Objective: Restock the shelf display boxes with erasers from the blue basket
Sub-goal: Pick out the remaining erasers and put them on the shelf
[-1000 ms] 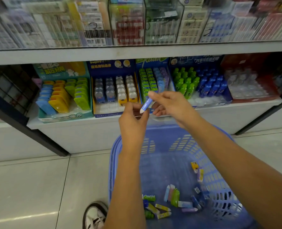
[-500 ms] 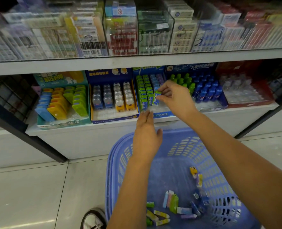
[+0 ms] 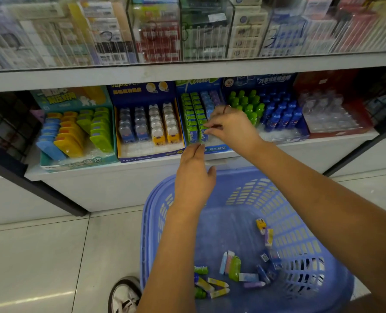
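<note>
Two hands are working at the centre of the frame in the head view, above the basket (image 3: 148, 222), which is sitting on the floor at lower right with a scatter of loose erasers (image 3: 232, 267) lying in its bottom. The right hand (image 3: 231, 128) is reaching into the box (image 3: 193, 114) of green and blue sticks at the middle of the shelf (image 3: 97, 175). Its thumb and forefinger are pinching an eraser (image 3: 206, 131) at the front of the rows. The fingers are hiding most of that piece, so I cannot tell whether it is seated in a slot. The left hand (image 3: 194, 177) is hovering just below with its fingers straight, holding nothing, its tips at the box's front lip. Judging from the basket, the restock is only partway done. The risks are looking small but real. The right hand is sitting over the line between the green and blue columns, so the piece could be going into the wrong colour. The rows are standing tightly packed, and a hard push could be tipping the neighbours. Letting go before the piece is wedged could be sending it over the lip to the floor. The box is standing close to the shelf edge, so pressure from the left fingertips could be shifting it.
</note>
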A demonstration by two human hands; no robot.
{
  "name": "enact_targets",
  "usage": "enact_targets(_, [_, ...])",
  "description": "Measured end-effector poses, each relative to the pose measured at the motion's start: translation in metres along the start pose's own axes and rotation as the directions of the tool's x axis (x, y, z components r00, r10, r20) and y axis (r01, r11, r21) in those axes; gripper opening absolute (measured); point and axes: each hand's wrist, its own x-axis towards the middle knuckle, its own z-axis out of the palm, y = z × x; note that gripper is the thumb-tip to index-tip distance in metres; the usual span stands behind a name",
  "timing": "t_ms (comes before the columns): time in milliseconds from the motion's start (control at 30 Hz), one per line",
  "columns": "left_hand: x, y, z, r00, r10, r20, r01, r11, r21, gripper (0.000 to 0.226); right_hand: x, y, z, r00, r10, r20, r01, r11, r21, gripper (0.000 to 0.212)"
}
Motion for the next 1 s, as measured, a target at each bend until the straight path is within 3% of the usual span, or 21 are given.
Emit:
enact_targets(133, [-0.001, 0.001, 0.001, 1.000, -0.001, -0.010, 0.001, 1.000, -0.018, 0.058, -0.014, -0.006, 0.000, 0.995, -0.101, 0.023, 0.103, 0.978, -0.183, 0.027])
enact_targets(267, [-0.012, 0.002, 0.010, 0.984, -0.016, -0.176, -0.026, 0.972, -0.235, 0.026, -0.039, -0.003, -0.008, 0.997, 0.082, 0.018, -0.081, 0.996, -0.048, 0.032])
enact_targets(333, [-0.018, -0.003, 0.025, 0.994, -0.069, -0.090, 0.044, 0.966, -0.254, 0.014, -0.066, 0.005, -0.004, 0.966, 0.196, 0.168, -0.201, 0.980, 0.011, 0.021])
enact_targets(367, [-0.020, -0.008, 0.035, 0.995, -0.098, 0.031, 0.103, 0.973, -0.205, 0.014, -0.082, 0.010, 0.002, 0.912, 0.260, 0.317, -0.267, 0.964, -0.022, 0.018])
enact_targets(400, [-0.024, -0.014, 0.047, 0.973, -0.133, 0.189, 0.158, 0.980, -0.123, 0.016, -0.098, 0.016, 0.010, 0.811, 0.325, 0.486, -0.314, 0.943, -0.106, 0.015])
enact_targets(467, [-0.038, -0.030, 0.071, 0.826, -0.217, 0.521, 0.206, 0.975, 0.079, 0.026, -0.132, 0.032, 0.032, 0.534, 0.434, 0.726, -0.297, 0.900, -0.320, 0.021])
enact_targets(533, [-0.062, -0.050, 0.094, 0.594, -0.336, 0.731, 0.174, 0.941, 0.292, 0.037, -0.164, 0.052, 0.055, 0.330, 0.499, 0.801, -0.262, 0.864, -0.430, 0.024])
enact_targets(600, [-0.086, -0.070, 0.112, 0.404, -0.449, 0.797, 0.107, 0.889, 0.446, 0.041, -0.190, 0.073, 0.075, 0.259, 0.537, 0.803, -0.321, 0.832, -0.453, 0.019])
enact_targets(667, [-0.105, -0.085, 0.123, 0.259, -0.501, 0.826, 0.017, 0.857, 0.514, 0.038, -0.209, 0.090, 0.090, 0.228, 0.575, 0.786, -0.353, 0.801, -0.484, 0.035])
enact_targets(733, [-0.115, -0.096, 0.130, 0.186, -0.475, 0.860, -0.076, 0.866, 0.494, 0.034, -0.222, 0.104, 0.102, 0.259, 0.602, 0.755, -0.329, 0.790, -0.517, 0.044])
enact_targets(833, [-0.120, -0.105, 0.138, 0.220, -0.427, 0.877, -0.127, 0.879, 0.460, 0.037, -0.228, 0.118, 0.118, 0.288, 0.664, 0.690, -0.410, 0.737, -0.537, 0.044])
enact_targets(900, [-0.122, -0.106, 0.144, 0.272, -0.396, 0.877, -0.159, 0.880, 0.447, 0.041, -0.228, 0.123, 0.129, 0.245, 0.695, 0.675, -0.469, 0.695, -0.545, 0.048])
enact_targets(967, [-0.125, -0.104, 0.151, 0.332, -0.370, 0.868, -0.184, 0.877, 0.444, 0.042, -0.222, 0.125, 0.133, 0.173, 0.701, 0.692, -0.436, 0.685, -0.584, 0.050])
enact_targets(1000, [-0.127, -0.103, 0.155, 0.357, -0.352, 0.865, -0.203, 0.875, 0.440, 0.041, -0.219, 0.125, 0.133, 0.171, 0.681, 0.712, -0.406, 0.707, -0.579, 0.052])
